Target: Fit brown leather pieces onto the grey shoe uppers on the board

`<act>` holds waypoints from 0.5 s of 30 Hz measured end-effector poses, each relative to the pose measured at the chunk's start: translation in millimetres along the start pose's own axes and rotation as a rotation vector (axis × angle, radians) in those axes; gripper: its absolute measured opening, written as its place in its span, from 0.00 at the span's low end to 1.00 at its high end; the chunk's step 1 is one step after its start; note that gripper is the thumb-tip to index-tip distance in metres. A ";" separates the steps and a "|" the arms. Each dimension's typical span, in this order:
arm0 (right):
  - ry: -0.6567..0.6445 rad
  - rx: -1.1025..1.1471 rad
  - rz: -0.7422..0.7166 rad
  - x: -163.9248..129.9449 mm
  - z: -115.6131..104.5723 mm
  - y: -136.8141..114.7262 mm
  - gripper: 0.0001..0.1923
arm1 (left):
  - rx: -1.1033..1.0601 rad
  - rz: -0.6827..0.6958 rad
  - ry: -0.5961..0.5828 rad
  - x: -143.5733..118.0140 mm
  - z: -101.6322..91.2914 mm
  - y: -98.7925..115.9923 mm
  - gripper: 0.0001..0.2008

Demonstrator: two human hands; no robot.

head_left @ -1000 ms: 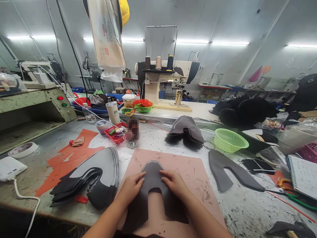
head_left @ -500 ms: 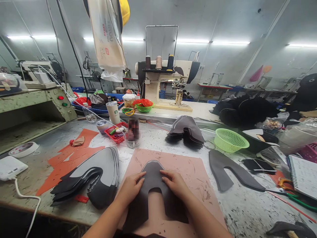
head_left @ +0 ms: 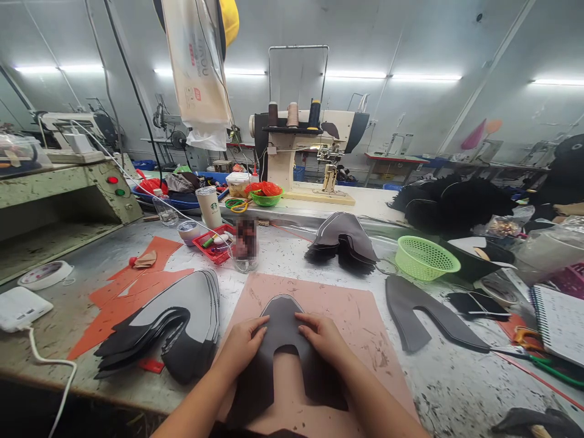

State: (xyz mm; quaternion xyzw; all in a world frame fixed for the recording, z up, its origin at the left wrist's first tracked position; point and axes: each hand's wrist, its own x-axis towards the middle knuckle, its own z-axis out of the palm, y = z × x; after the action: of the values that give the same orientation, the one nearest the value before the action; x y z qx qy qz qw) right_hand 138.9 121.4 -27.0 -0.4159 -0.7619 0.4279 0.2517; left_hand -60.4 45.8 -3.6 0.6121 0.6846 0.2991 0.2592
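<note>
A dark grey U-shaped shoe upper piece (head_left: 280, 322) lies flat on a pink work mat (head_left: 360, 322) in front of me. My left hand (head_left: 244, 344) rests palm down on its left side, fingers together. On the piece's right side my right hand (head_left: 322, 337) presses in the same way. Both hands lie on the piece rather than gripping it. Left of the mat sits a stack of similar grey pieces (head_left: 182, 322). One more single grey piece (head_left: 420, 313) lies to the right of the mat.
Another pile of dark pieces (head_left: 342, 240) and a green mesh basket (head_left: 424, 258) sit beyond the mat. A cup (head_left: 208, 207), a red tray (head_left: 213, 242), orange sheets (head_left: 132, 286), a notebook (head_left: 559, 322), scissors (head_left: 529, 350) and a sewing machine (head_left: 305, 146) surround the bench.
</note>
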 end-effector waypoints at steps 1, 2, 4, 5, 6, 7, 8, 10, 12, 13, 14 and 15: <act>-0.002 0.000 0.000 0.1 0.1 -0.2 0.17 | -0.004 -0.001 0.003 -0.1 -0.2 0.4 0.16; -0.005 0.001 0.001 0.2 0.1 -0.4 0.17 | -0.007 -0.002 0.004 -0.1 -0.4 0.8 0.16; -0.007 0.007 0.003 0.4 0.3 -1.0 0.18 | -0.008 -0.006 -0.001 0.0 -0.5 1.0 0.17; -0.008 0.010 0.003 0.5 0.4 -1.3 0.18 | -0.006 -0.009 -0.004 0.1 -0.4 0.9 0.17; -0.008 0.012 0.003 0.6 0.5 -1.5 0.18 | -0.005 -0.010 -0.007 0.2 -0.3 0.8 0.17; -0.008 0.011 0.004 0.6 0.5 -1.7 0.18 | -0.003 -0.011 -0.010 0.3 -0.3 0.6 0.17; -0.006 0.009 0.005 0.6 0.4 -1.9 0.18 | -0.002 -0.010 -0.011 0.3 -0.3 0.6 0.17; -0.002 0.004 0.007 0.3 0.2 -2.3 0.18 | -0.003 -0.008 -0.012 0.3 -0.5 0.9 0.17; 0.001 0.003 0.007 -0.1 -0.2 -3.0 0.17 | -0.003 -0.006 -0.012 0.2 -0.9 1.5 0.17; 0.001 0.002 0.007 -0.3 -0.3 -3.5 0.17 | -0.002 -0.006 -0.012 0.1 -1.1 1.8 0.17; 0.000 0.000 0.007 -0.5 -0.5 -4.0 0.17 | -0.001 -0.008 -0.013 0.0 -1.2 2.0 0.17; -0.001 -0.001 0.009 -0.7 -0.6 -4.5 0.17 | 0.000 -0.009 -0.013 -0.1 -1.2 2.1 0.17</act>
State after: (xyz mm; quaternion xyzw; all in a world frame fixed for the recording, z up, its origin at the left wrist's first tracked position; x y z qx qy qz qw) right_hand 137.8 119.8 -22.8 -0.4190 -0.7604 0.4290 0.2494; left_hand -59.8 45.8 -1.3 0.6110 0.6857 0.2936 0.2650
